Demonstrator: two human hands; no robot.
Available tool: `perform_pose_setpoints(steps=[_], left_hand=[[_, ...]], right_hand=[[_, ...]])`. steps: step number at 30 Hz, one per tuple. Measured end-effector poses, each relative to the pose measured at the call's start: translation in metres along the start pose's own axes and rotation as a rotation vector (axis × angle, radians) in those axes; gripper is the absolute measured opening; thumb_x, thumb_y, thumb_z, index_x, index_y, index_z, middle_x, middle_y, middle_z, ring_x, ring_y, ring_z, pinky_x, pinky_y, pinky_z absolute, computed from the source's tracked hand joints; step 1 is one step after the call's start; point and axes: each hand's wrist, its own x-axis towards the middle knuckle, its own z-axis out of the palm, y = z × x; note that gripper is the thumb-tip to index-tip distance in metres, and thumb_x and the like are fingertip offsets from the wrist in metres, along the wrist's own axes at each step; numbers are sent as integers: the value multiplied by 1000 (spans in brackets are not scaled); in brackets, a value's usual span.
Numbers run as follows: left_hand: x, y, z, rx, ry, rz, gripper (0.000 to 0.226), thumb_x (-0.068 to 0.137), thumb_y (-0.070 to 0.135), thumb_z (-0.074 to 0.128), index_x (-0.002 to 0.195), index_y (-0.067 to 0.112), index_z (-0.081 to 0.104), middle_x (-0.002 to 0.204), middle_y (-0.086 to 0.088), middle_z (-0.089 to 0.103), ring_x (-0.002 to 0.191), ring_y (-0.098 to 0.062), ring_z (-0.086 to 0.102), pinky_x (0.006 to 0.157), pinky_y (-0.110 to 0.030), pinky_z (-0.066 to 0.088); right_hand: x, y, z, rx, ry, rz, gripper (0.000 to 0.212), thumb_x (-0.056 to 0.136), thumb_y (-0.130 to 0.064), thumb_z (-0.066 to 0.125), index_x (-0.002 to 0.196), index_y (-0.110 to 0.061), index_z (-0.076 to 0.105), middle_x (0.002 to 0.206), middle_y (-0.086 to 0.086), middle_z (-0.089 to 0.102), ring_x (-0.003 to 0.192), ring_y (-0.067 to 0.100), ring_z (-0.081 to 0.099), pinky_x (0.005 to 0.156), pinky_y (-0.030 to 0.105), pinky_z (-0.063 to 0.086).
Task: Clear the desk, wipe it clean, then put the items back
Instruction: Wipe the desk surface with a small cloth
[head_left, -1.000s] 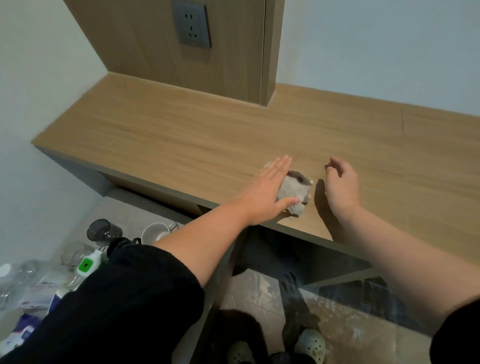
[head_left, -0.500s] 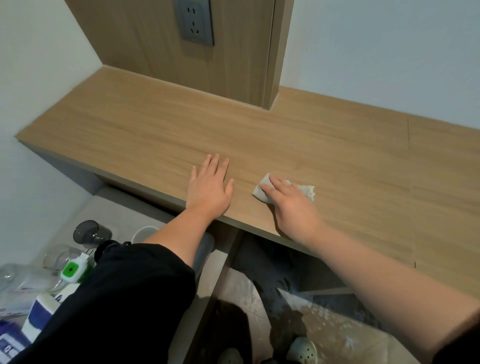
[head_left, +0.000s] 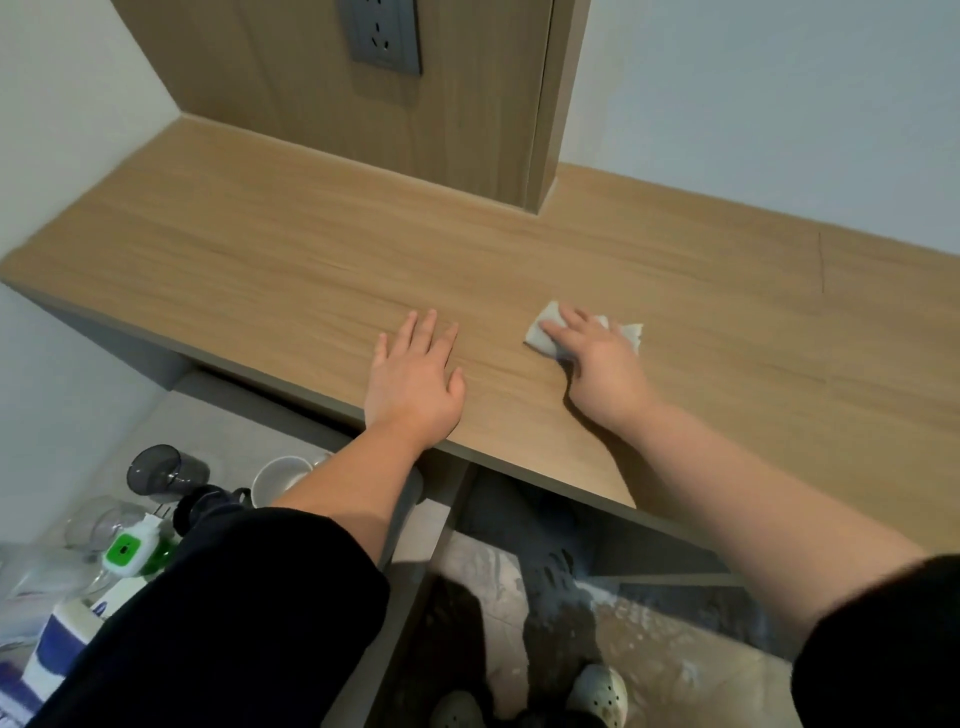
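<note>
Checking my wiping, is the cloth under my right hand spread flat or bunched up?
Flat, not bunched: the cloth lies on the desk under the right hand, fingers straight.

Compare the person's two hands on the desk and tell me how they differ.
The left hand lies flat on bare wood of the desk; the right hand presses a white wipe. The left hand's heel sits at the desk's front edge; the right hand lies farther in. The left hand's fingers point straight ahead; the right hand's slant leftward. Both are palm down with straight fingers.
</note>
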Motion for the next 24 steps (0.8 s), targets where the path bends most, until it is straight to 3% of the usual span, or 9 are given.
perform_pose_setpoints(steps=[4, 9, 11, 13, 16, 19, 24], left_hand=[[-1, 1, -2, -9, 6, -3, 58, 100, 37, 30, 156, 23, 18, 164, -2, 9, 151, -20, 1, 122, -47, 9], [-1, 2, -3, -12, -5, -17, 58, 100, 35, 31, 156, 23, 19, 164, -1, 9, 151, -20, 1, 122, -46, 8], [-1, 2, -3, -15, -2, -11, 58, 100, 35, 31, 156, 23, 18, 164, -1, 9, 151, -20, 2, 122, -46, 8], [-1, 1, -2, -15, -3, -5, 58, 101, 36, 31, 156, 23, 17, 164, -2, 9, 151, -20, 2, 122, -46, 8], [-1, 1, -1, 3, 4, -4, 57, 101, 36, 29, 156, 23, 17, 164, -2, 9, 151, -20, 2, 122, -46, 8], [-1, 1, -1, 9, 13, -2, 57, 102, 36, 28, 156, 23, 17, 164, -2, 9, 151, -20, 2, 122, -46, 9], [-1, 2, 1, -1, 26, -10, 57, 101, 33, 31, 155, 23, 20, 164, -2, 11, 151, -20, 4, 122, -46, 10]], right_hand=[[-61, -28, 21, 11, -24, -234, 66, 79, 6, 64, 139, -18, 50, 150, 12, 38, 141, 32, 30, 116, 56, 20], [-113, -54, 16, 136, -179, -494, 70, 75, 15, 61, 137, -15, 51, 151, 11, 37, 142, 27, 29, 115, 42, 2], [-107, -55, -3, 216, -65, -390, 63, 81, 11, 56, 138, -18, 50, 152, 6, 36, 142, 21, 29, 118, 37, 7], [-80, -38, -22, 259, 102, -95, 61, 85, 6, 50, 140, -21, 47, 154, 3, 33, 142, 19, 27, 120, 38, 14], [-47, 0, -28, 105, 97, 241, 68, 87, 8, 44, 146, -25, 38, 158, 5, 25, 144, 26, 22, 118, 47, 18], [-60, 0, -3, -60, 82, 179, 72, 84, 3, 48, 148, -26, 33, 159, 7, 19, 147, 26, 15, 119, 49, 8], [-111, -44, 29, -98, 51, -213, 75, 77, 9, 61, 141, -25, 45, 155, 7, 29, 146, 29, 20, 116, 50, 3]])
